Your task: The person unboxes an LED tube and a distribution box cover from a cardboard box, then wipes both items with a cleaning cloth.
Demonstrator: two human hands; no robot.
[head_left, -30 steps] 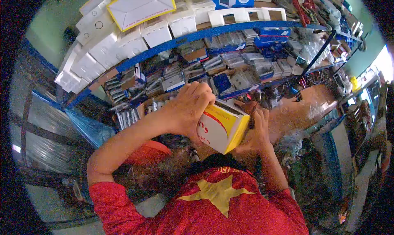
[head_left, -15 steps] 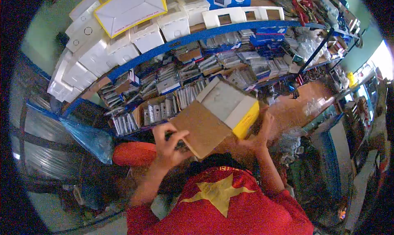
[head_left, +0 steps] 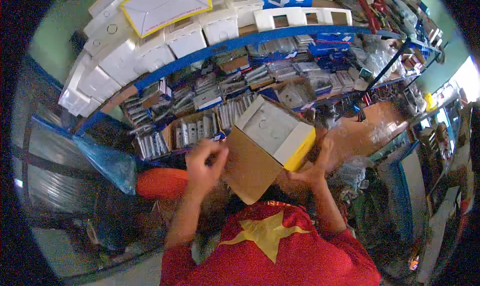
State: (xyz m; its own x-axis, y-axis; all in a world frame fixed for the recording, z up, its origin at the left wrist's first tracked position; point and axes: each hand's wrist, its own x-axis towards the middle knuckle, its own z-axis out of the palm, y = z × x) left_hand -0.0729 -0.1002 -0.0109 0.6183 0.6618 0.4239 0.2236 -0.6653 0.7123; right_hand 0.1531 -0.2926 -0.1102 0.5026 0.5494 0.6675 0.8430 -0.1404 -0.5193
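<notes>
A cardboard box with white upper panels and a yellow side is tilted in front of my chest. Its brown cardboard flap stretches out toward my shirt. From the right, my right hand grips the box by its yellow end, fingers partly hidden behind it. My left hand is off the flap, just left of it, with curled fingers and thumb close to the index finger. A tiny blue and white patch shows by those fingertips; I cannot make out whether it is held.
A blue-edged shelf carries white boxes above, with rows of plastic-wrapped parts below. A red rounded object sits at left, beside blue plastic sheeting. Clear plastic bags lie at right.
My left hand has come off the flap edge and moved slightly up, its fingers curling in. The flap hangs a little lower. My right hand keeps its grip on the box.
</notes>
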